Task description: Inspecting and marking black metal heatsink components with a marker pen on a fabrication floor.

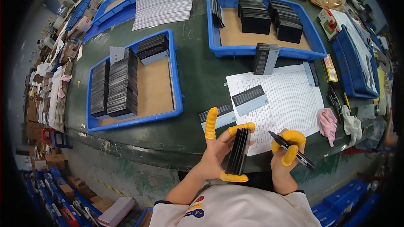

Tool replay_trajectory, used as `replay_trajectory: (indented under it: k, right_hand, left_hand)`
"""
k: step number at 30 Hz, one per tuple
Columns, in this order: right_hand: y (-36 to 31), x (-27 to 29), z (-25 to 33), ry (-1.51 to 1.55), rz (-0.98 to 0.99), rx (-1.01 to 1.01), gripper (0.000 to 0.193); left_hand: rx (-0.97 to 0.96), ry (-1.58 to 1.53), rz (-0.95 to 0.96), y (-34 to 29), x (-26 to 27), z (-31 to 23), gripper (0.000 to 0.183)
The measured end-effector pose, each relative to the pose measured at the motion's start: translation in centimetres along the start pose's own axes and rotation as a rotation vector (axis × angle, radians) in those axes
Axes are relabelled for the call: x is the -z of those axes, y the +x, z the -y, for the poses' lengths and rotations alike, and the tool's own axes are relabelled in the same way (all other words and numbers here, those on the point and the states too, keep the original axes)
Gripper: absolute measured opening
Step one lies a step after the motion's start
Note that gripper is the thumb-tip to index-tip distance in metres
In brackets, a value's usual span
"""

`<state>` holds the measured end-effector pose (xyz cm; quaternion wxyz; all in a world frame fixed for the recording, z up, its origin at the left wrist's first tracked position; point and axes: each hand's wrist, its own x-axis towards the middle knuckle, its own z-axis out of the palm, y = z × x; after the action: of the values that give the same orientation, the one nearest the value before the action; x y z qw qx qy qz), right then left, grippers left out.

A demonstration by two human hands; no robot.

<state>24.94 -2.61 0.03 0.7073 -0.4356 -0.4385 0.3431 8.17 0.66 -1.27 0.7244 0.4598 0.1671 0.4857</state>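
Note:
My left hand [213, 161], with yellow finger cots on it, grips a small stack of thin black cards [239, 151] on edge between thumb and fingers; its index finger points up, away from them. In my right hand [287, 153], also in yellow finger cots, is a black marker pen [304, 158], its tip toward the cards. Beyond both hands a printed grid sheet [290, 98] lies on the table. One black-and-grey card [249, 100] rests flat on the sheet, and another card [219, 117] lies just left of it. An upright stack of cards [266, 60] stands at the sheet's far edge.
A blue tray [177, 75] at left and a second blue tray [235, 52] at the back hold rows of black cards. White sheets [163, 6] are piled between them, farther back. Pink cloth [327, 126] and white cloth [352, 124] lie at the right, near blue bins [355, 69].

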Motion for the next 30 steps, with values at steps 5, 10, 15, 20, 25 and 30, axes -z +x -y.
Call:
replay_trajectory:
  k: [5,10,15,20,25,30]
  right_hand:
    - [0.6,-0.3,0.8,0.065,0.056,0.01,0.038]
    - [1.0,0.1,1.0,-0.029,0.345,0.033,0.039]
    - [1.2,-0.3,2.1,-0.095,0.615,-0.19,0.078]
    - [1.0,-0.4,1.9,-0.427,0.696,-0.143,0.085]
    - [1.4,-0.2,2.2,-0.484,0.73,-0.106,0.085]
    - [1.5,-0.6,2.4,-0.405,0.677,-0.134,0.096]
  left_hand:
    - [0.041,0.004,-0.006,0.2,-0.1,-0.3,0.142]
    - [0.084,-0.194,-0.041,0.1,-0.2,-0.7,0.141]
    - [0.113,-0.094,-0.062,-0.2,0.2,-0.4,0.143]
    - [0.131,-0.09,-0.087,-0.3,0.2,-0.4,0.145]
    - [0.133,-0.06,-0.069,-0.4,0.3,-0.3,0.147]
    - [0.177,-0.159,-0.102,-0.4,-0.1,-0.5,0.149]
